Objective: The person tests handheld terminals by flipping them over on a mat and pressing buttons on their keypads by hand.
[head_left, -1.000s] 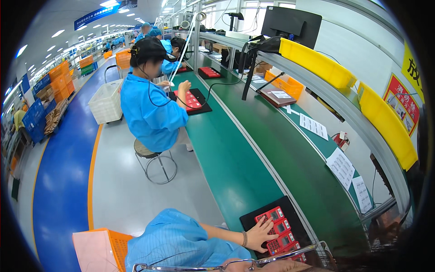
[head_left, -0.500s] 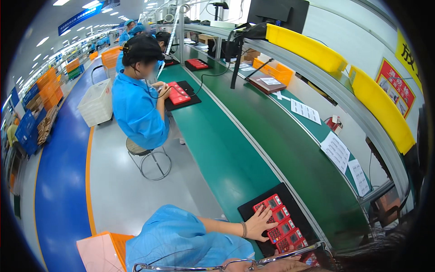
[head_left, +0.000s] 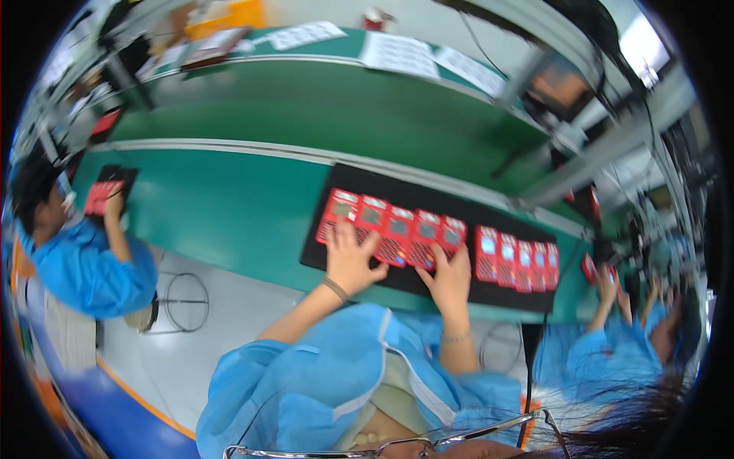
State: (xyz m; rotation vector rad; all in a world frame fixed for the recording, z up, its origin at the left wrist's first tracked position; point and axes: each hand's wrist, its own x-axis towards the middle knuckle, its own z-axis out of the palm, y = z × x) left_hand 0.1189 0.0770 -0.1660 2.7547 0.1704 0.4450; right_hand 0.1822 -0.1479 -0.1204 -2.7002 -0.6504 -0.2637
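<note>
Several red handheld keypad devices (head_left: 398, 227) with small screens lie side by side on a black mat (head_left: 443, 200) in front of me. My left hand (head_left: 350, 258) rests on the lower part of the leftmost ones, its fingers spread and thumb out. Against the lower edges of the devices at the right end of this row lies my right hand (head_left: 449, 277), thumb and fingers apart. Both palms cover parts of the keypads. Farther right on the mat is a second group of similar red devices (head_left: 506, 256), some with lit screens; neither hand touches it.
The mat lies on a green bench (head_left: 222, 191) with a metal rail behind it. At left a co-worker (head_left: 84, 264) in blue handles red items on a dark mat. Co-workers' hands (head_left: 608, 287) show at right. Paper sheets (head_left: 399, 55) lie on the far ledge.
My view has swung right and down, bringing the whole mat, the second device group and both my hands into sight. My left hand stays over the row of red devices.
</note>
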